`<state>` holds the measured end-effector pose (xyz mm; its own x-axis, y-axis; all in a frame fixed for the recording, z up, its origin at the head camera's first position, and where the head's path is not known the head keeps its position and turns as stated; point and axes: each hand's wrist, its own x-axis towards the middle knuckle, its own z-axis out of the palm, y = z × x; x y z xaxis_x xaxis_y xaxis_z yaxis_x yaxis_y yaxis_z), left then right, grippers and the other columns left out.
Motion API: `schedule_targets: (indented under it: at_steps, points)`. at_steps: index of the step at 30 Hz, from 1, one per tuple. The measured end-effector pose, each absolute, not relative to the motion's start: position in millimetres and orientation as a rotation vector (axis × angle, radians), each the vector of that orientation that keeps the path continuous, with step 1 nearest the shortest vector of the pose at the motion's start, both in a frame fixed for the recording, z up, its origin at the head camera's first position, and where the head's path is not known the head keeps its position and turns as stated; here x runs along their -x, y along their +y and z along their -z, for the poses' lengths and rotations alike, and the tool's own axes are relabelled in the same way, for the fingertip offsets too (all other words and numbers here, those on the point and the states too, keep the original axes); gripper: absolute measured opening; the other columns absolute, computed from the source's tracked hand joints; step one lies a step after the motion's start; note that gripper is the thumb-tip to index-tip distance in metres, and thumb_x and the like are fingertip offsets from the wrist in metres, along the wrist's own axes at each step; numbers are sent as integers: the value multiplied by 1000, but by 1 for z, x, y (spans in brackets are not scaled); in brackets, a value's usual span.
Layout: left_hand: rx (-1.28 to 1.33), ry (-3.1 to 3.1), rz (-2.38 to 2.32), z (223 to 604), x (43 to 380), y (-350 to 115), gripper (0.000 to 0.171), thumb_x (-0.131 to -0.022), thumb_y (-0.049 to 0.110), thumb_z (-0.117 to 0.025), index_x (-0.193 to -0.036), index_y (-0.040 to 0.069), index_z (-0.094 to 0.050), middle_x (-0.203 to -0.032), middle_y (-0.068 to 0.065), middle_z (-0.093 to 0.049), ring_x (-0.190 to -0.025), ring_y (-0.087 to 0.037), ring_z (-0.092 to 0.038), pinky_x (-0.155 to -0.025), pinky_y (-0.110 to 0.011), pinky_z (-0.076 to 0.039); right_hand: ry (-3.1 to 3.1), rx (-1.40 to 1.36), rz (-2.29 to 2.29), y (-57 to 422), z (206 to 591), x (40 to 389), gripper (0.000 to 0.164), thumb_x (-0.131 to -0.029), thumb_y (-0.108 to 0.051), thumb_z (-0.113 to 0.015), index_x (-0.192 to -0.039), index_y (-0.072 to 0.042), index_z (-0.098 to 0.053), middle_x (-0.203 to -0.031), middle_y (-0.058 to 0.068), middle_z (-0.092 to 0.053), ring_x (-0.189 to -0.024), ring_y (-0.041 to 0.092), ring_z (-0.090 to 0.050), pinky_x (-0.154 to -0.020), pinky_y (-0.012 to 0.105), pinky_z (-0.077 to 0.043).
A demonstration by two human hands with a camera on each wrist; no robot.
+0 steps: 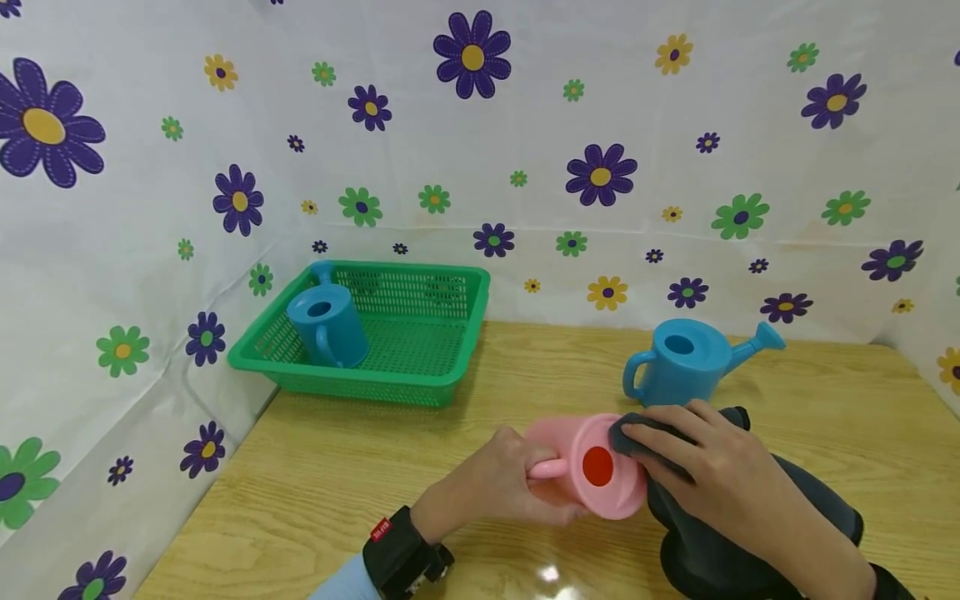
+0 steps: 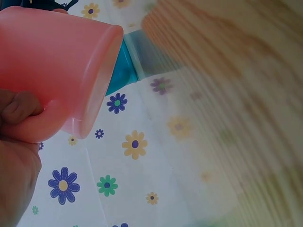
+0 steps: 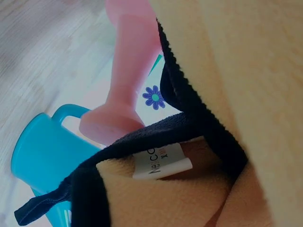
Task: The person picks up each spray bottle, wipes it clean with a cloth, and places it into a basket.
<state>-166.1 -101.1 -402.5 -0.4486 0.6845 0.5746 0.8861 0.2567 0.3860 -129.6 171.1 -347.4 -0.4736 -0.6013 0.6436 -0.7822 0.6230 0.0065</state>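
My left hand (image 1: 502, 483) grips a pink watering can (image 1: 603, 504) by its handle and side, tilted so its top and red round opening face me. In the left wrist view, fingers wrap the handle of the pink can (image 2: 57, 52). My right hand (image 1: 720, 467) holds a dark grey cloth (image 1: 720, 558) against the can's top rim, the rest of it draping below the wrist. Seen from the right wrist, the cloth (image 3: 118, 142) has dark edging, a tan-looking face and a white label, beside the can's pink spout (image 3: 125, 71).
A blue watering can (image 1: 682, 367) stands behind the cloth, spout to the right. Another blue watering can (image 1: 337, 325) sits in the left part of a green basket (image 1: 360, 383) at the back left. Flower-printed sheeting (image 1: 420, 150) walls the table (image 1: 300, 508) behind and at both sides.
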Motion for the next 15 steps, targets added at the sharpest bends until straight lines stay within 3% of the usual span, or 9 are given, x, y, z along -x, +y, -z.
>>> schedule_targets:
  at_steps: [7,15]
  points:
    - [1494,-2185,960,402,165,-97,48,-71,29,-91,-59,13,-47,-53,12,-36,-56,13,-26,-52,-3,-21,-2247,-975,-389,173,345,130,69,-104,-59,-26,-117,-12,-76,-112,9,-74,-101,30,-71,-79,51,-61]
    - [1488,-2151,857,402,165,-95,48,-70,32,-90,-59,14,-47,-54,13,-36,-56,11,-26,-55,-4,-17,-2264,-902,-400,176,346,132,68,-105,-59,-28,-116,-11,-76,-109,9,-73,-97,29,-72,-78,50,-62]
